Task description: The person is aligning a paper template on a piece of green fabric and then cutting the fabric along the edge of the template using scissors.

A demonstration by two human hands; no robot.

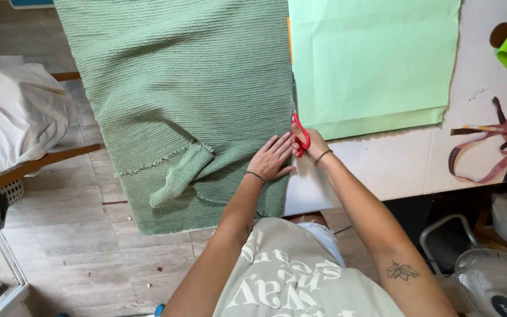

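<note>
Both forearms are bare, with no sleeves reaching the wrists. The left hand [272, 157], at the centre of the frame, has a thin dark band around its wrist, and the right hand [312, 144] just beside it wears a similar thin band; a small dark flower-shaped tattoo marks the right forearm at lower right. At bottom centre the torso shows a pale beige shirt with large white lettering, with a bit of white frayed fabric at its upper edge.
</note>
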